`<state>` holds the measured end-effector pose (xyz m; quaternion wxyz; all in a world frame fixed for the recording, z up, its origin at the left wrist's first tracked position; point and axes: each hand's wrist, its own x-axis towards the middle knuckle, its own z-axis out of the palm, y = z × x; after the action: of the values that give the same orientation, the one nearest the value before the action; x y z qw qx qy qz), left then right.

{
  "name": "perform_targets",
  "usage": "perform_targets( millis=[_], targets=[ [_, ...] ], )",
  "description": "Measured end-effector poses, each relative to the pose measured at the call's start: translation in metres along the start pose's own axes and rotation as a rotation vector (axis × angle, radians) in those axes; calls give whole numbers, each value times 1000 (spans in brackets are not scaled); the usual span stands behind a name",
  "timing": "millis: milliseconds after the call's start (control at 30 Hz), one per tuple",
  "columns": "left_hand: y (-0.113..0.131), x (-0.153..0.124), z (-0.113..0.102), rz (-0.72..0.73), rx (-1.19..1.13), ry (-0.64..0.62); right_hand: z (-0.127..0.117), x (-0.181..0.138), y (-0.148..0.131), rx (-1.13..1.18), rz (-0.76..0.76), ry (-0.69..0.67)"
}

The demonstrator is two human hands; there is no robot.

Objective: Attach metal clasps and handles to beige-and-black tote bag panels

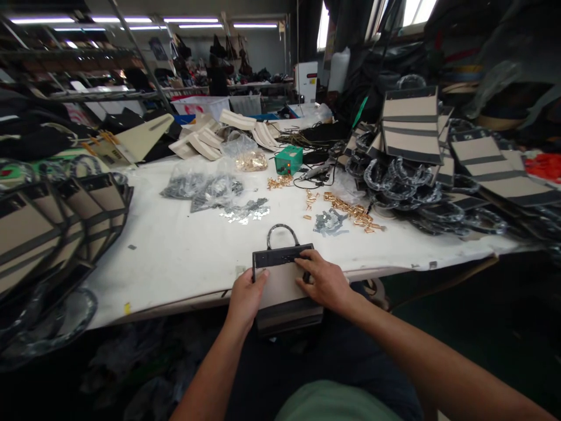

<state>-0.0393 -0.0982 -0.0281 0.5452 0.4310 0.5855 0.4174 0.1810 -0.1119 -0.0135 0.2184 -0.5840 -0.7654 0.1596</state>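
Observation:
A beige handbag panel point(280, 286) with dark bands and a dark border lies at the table's front edge, partly over my lap. From its top edge stands a looped handle point(283, 228) that looks wrapped in clear plastic. My left hand point(248, 295) grips the panel's left edge, thumb on the face and fingers tucked behind. Over at the upper right side, my right hand point(324, 278) has its curled fingers on the dark top band and its thumb lower down, holding that edge. Small dark marks show on the band near my right fingertips; their detail is too fine to tell.
Flat silver metal plates point(248, 211) and more grey plates point(329, 222) lie ahead, beside gold-coloured metal fittings point(353, 210). Behind them are a green box point(288, 159) and a corded pen-like tool point(316, 172). Similar panels are piled left point(94, 204) and right point(411, 126).

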Motion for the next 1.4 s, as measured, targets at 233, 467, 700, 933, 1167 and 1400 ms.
perform_targets(
  millis=[233, 467, 700, 933, 1167, 1400],
  targets=[
    [39, -33, -12, -306, -298, -223, -31, 2, 8, 156, 55, 241],
    [44, -74, -24, -386, -350, -314, -77, -11, 30, 713, 300, -370],
    [86, -83, -49, -165, -8, -168, -67, -23, 2, 1362, 277, -442],
    [122, -61, -69, -103, 412, -183, -30, -62, -22, 1326, 279, -419],
    [79, 29, -3, 156, 585, -431, 2, -80, 16, 1285, 656, -18],
    [51, 55, 20, 73, 495, -553, -1, -78, 29, 1096, 741, 4]
  ],
)
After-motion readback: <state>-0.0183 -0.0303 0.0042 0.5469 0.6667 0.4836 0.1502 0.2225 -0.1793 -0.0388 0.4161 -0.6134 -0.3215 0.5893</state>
